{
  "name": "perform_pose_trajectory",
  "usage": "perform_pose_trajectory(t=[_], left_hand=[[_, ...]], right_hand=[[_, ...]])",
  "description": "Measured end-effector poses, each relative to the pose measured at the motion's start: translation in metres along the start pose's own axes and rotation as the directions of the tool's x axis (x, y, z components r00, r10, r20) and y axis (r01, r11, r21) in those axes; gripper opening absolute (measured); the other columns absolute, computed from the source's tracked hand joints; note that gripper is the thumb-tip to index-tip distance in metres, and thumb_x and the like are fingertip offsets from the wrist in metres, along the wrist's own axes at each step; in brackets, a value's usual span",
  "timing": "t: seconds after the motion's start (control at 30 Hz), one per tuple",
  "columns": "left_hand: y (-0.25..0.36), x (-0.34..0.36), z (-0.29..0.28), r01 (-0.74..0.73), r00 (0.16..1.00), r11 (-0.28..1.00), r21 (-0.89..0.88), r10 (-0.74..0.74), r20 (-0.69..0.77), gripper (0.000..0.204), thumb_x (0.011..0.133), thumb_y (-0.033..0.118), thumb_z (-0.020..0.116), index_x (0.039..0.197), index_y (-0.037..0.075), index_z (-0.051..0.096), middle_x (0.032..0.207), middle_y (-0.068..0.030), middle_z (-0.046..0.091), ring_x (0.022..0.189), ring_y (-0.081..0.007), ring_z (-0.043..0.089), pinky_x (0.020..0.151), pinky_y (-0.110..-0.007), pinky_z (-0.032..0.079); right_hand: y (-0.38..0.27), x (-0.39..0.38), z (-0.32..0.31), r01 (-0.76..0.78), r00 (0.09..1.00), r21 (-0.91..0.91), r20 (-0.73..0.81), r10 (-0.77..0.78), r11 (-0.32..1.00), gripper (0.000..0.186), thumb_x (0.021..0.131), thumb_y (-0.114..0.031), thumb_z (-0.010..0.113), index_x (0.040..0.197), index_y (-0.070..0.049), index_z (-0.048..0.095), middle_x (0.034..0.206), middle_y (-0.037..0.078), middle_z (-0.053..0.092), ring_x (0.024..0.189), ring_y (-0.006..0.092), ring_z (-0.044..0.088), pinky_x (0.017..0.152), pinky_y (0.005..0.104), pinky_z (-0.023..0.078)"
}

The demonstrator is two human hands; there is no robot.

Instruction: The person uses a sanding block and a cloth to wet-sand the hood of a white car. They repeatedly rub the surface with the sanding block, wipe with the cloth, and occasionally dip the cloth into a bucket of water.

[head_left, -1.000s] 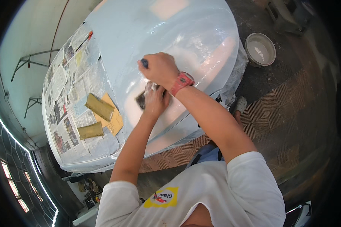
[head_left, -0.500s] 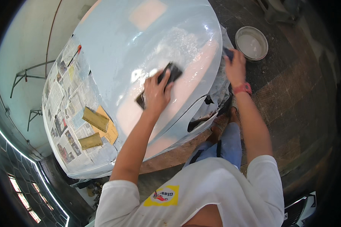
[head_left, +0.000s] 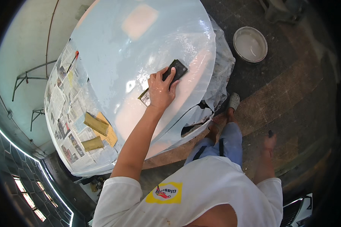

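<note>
My left hand (head_left: 161,90) is wrapped round a long black sanding block (head_left: 177,69), pressed flat on the wet car bonnet (head_left: 102,49). A strip of sandpaper seems to show as an olive edge round the block. The bonnet is pale blue-grey with pinkish patches and a milky wet film near the block. Off to the right, away from the car, my right hand (head_left: 269,143) is smeared by motion. A small dark thing (head_left: 270,133) sticks out at its fingertips; its kind is unclear.
Newspaper masking (head_left: 64,109) covers the left of the car, with folded yellowish sandpaper pieces (head_left: 96,124) on it. A round tub (head_left: 250,44) of cloudy water stands on the floor beyond the bonnet's right edge. Plastic sheeting (head_left: 223,60) hangs along that edge.
My right hand has swung from beside the bonnet's right edge back toward my right side. My left hand and the block have shifted only slightly; the bonnet looks less sudsy.
</note>
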State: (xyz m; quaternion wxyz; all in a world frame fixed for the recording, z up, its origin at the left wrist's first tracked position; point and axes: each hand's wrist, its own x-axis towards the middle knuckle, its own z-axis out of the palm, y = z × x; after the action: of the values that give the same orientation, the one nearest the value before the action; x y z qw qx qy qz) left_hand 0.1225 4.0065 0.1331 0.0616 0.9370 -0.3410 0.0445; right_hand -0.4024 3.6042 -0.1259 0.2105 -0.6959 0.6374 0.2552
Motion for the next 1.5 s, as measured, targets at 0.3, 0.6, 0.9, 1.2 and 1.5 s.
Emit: perform_pose_trajectory(t=[0.3, 0.6, 0.9, 1.2, 1.5], left_hand=[[0.005, 0.056, 0.019, 0.042, 0.997, 0.999, 0.023, -0.040, -0.070, 0.059, 0.092, 0.023, 0.089, 0.149, 0.023, 0.074, 0.143, -0.0136, 0.069, 0.118, -0.0392, 0.063, 0.104, -0.051, 0.051], [-0.017, 0.080, 0.019, 0.128, 0.984, 0.989, 0.077, -0.117, -0.131, 0.058, 0.092, 0.021, 0.088, 0.149, 0.023, 0.074, 0.143, -0.0078, 0.071, 0.122, -0.0371, 0.065, 0.104, -0.050, 0.054], [-0.003, -0.047, -0.044, 0.097, 0.991, 0.987, -0.130, -0.084, 0.108, 0.055, 0.093, 0.019, 0.086, 0.147, 0.020, 0.075, 0.149, -0.0066, 0.070, 0.123, -0.0361, 0.064, 0.111, -0.050, 0.053], [0.015, -0.246, -0.129, 0.294, 0.950, 0.952, -0.087, -0.300, -0.081, 0.057, 0.088, 0.012, 0.088, 0.144, 0.017, 0.076, 0.149, -0.0077, 0.071, 0.125, -0.0354, 0.066, 0.110, -0.049, 0.054], [0.087, -0.226, -0.133, -0.120, 0.959, 0.985, -0.121, 0.083, -0.272, 0.045, 0.085, 0.019, 0.084, 0.129, 0.012, 0.077, 0.138, -0.0072, 0.071, 0.130, -0.0286, 0.067, 0.113, -0.045, 0.050]], right_hand=[[-0.063, 0.034, -0.033, 0.160, 0.987, 0.114, -0.002, -0.160, 0.981, 0.066, 0.110, -0.031, 0.070, 0.164, 0.002, 0.050, 0.157, 0.029, 0.059, 0.147, 0.0491, 0.057, 0.122, 0.0569, 0.047], [-0.206, 0.024, -0.093, 0.481, 0.876, 0.182, -0.084, -0.474, 0.857, 0.051, 0.111, -0.030, 0.070, 0.151, 0.000, 0.060, 0.148, 0.028, 0.063, 0.139, 0.0453, 0.062, 0.116, 0.0562, 0.050], [-0.119, 0.033, -0.093, 0.453, 0.891, 0.043, -0.057, -0.450, 0.891, 0.057, 0.104, -0.030, 0.077, 0.147, 0.003, 0.060, 0.145, 0.031, 0.063, 0.138, 0.0507, 0.061, 0.117, 0.0554, 0.049], [-0.128, -0.103, -0.128, 0.231, 0.920, 0.613, 0.116, -0.375, 0.756, 0.046, 0.105, -0.044, 0.083, 0.108, 0.002, 0.079, 0.094, 0.005, 0.077, 0.089, 0.0178, 0.074, 0.085, 0.0369, 0.060], [-0.282, -0.446, -0.168, 0.906, -0.373, -0.187, 0.064, -0.925, -0.379, 0.101, 0.085, -0.018, 0.092, 0.170, -0.010, 0.040, 0.159, 0.015, 0.061, 0.104, 0.0418, 0.077, 0.086, 0.0507, 0.064]])
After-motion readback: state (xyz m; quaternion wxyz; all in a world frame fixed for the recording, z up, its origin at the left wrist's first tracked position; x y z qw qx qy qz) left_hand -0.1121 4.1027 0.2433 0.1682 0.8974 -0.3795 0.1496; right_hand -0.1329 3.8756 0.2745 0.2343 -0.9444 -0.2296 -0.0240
